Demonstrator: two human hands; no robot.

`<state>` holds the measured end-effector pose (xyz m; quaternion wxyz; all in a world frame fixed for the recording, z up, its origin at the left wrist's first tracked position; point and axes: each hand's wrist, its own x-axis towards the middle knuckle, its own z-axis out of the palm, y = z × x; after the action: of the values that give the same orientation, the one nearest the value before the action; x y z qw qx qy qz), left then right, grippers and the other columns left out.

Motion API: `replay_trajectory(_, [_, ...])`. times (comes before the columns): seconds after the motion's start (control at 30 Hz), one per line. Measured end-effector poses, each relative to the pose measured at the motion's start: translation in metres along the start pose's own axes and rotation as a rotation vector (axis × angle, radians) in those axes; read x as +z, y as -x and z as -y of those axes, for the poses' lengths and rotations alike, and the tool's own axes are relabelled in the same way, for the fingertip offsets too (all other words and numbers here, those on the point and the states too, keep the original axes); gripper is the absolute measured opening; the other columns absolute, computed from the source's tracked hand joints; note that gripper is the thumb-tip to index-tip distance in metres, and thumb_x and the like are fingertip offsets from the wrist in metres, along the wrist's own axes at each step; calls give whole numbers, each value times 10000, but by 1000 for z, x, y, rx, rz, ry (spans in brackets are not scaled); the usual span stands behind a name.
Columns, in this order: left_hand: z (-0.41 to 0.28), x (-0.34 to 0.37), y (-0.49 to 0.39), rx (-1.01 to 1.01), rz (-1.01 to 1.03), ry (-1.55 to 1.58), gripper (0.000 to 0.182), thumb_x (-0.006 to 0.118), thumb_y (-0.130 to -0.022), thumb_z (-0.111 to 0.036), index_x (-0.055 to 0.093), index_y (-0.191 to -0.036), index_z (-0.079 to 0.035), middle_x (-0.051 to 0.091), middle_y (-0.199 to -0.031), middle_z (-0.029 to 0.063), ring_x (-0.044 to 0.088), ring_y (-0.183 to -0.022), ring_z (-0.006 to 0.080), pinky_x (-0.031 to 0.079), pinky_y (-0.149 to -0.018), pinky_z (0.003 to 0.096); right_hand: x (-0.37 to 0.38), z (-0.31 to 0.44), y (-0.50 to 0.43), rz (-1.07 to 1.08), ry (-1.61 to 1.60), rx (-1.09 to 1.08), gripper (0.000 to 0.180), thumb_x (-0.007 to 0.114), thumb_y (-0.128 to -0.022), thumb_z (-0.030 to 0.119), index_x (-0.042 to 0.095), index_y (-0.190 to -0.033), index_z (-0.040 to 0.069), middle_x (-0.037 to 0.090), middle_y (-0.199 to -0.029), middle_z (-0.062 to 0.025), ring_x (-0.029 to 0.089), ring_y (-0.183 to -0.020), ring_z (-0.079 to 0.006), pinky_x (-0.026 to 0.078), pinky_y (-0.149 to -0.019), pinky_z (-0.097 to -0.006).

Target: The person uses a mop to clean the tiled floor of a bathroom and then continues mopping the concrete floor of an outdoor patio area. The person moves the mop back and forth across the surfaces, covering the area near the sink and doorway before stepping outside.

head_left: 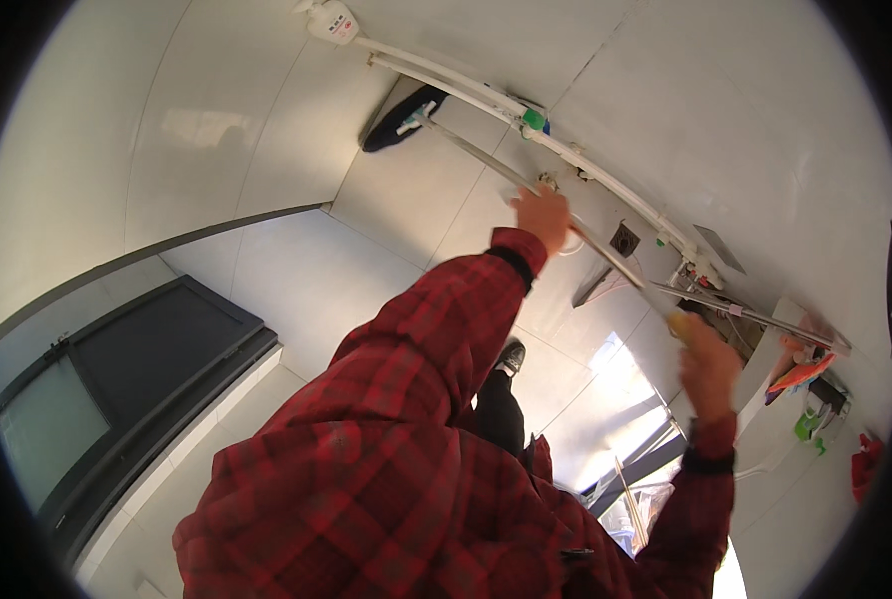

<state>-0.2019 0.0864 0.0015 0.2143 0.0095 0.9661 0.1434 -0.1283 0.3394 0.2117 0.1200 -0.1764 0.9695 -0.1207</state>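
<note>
My left hand (543, 217) is closed around the middle of a long mop handle (483, 156). Near the handle's yellow upper end, my right hand (708, 367) grips it and looks blurred. At the far end, a dark flat mop head (403, 120) with a light connector lies on the tiled floor, against the wall corner. Past my left hand, a square floor drain (625, 239) shows beside the handle. Part of a pale round thing shows behind my left hand; what it is I cannot tell.
White pipes (610, 174) with green fittings run along the wall. A white bottle (333, 21) stands at the top. At right are a metal rail (760, 317) and a green item (809, 425). A dark-framed door (165, 352) is at left, and my shoe (514, 356) is on the floor.
</note>
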Motion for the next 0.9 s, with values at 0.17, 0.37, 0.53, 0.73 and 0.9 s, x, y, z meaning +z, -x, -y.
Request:
replay_trajectory(0.17, [38,57,26,83,-91,55,427,704,-717,-234,554,-1036,6,400,-1280,307,367,-1220,464,384,-940,546,70,48,29,208,119,259,352,594,-748,67,528,-1088,128,593,-729,-131,600,-598,-332,475,-529,-446])
replay_trajectory(0.37, [7,110,91,255,-22,-51,375,687,-694,-207,588,-982,12,413,-1243,364,390,-1184,493,356,-975,513,65,68,125,263,41,306,332,593,-740,49,497,-1052,109,573,-690,-132,588,-551,-331,475,-493,-447])
replay_trajectory(0.53, [-38,140,185,446,101,-83,340,710,-668,-304,658,-892,-53,509,-1115,320,437,-1122,465,381,-908,514,48,72,242,428,-34,372,368,596,-714,43,470,-1058,67,588,-688,-158,608,-592,-345,486,-526,-454])
replay_trajectory(0.73, [-105,167,300,566,366,-67,315,672,-672,-336,654,-848,-75,599,-919,219,528,-975,407,393,-833,517,11,61,369,532,-33,357,358,589,-693,41,467,-1029,72,592,-681,-155,614,-599,-333,471,-518,-466])
replay_trajectory(0.9, [-125,162,339,672,482,-11,217,634,-694,-245,617,-859,-105,631,-874,69,572,-959,269,402,-798,491,-11,52,421,289,133,258,282,602,-666,47,512,-926,106,536,-640,-99,572,-535,-314,437,-458,-439])
